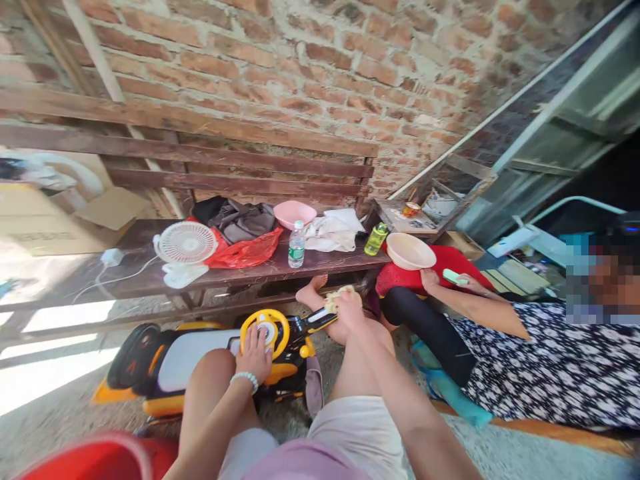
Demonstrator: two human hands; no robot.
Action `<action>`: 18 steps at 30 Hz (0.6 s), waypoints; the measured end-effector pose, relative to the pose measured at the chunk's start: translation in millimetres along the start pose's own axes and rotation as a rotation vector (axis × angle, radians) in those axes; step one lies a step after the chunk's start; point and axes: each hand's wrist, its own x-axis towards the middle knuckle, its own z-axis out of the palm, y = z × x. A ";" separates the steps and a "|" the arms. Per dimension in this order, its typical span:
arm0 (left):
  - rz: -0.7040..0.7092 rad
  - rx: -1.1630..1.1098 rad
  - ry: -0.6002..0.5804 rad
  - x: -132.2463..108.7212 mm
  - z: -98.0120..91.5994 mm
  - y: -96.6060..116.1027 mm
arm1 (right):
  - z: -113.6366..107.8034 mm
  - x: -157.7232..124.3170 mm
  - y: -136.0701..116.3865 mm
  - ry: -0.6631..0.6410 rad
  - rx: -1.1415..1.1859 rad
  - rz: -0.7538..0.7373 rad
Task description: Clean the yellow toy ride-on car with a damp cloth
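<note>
My left hand [255,355] rests with spread fingers on the hub of a yellow toy steering wheel [265,333], and a beaded bracelet [245,381] circles that wrist. The wheel belongs to a yellow, black and white ride-on toy car [195,353] standing between my knees and to the left. My right hand [350,310] grips a crumpled pale yellow cloth or sponge [340,298], pressing it near the toy's black front part [320,320]. A bare foot [311,293] lies just beyond that hand.
A co-worker's arm [470,290] reaches in at right, holding a green object [455,277] beside a cream bowl [410,251]. Behind stands a wooden bench [260,273] bearing a small fan, water bottle and bags, against a brick wall [260,67].
</note>
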 end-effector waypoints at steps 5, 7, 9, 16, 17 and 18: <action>-0.003 0.069 -0.047 -1.8 0.7 2.9 | 14.0 -7.2 -5.9 0.044 -0.004 0.066; 0.009 0.084 -0.040 -2.5 3.0 0.3 | 27.6 -17.1 -36.1 0.033 0.032 0.007; 0.015 0.083 -0.042 -2.5 4.9 -3.1 | 40.6 -27.4 -69.0 0.021 0.076 -0.070; 0.021 0.055 -0.048 -1.9 5.4 -5.7 | 55.8 -36.9 -80.7 0.134 0.654 0.050; 0.022 0.054 -0.045 -2.0 5.6 -4.9 | 54.8 -35.2 -73.3 0.145 0.788 0.082; 0.024 0.054 -0.045 -2.0 6.2 -4.2 | 53.2 -33.1 -67.0 0.149 0.898 0.115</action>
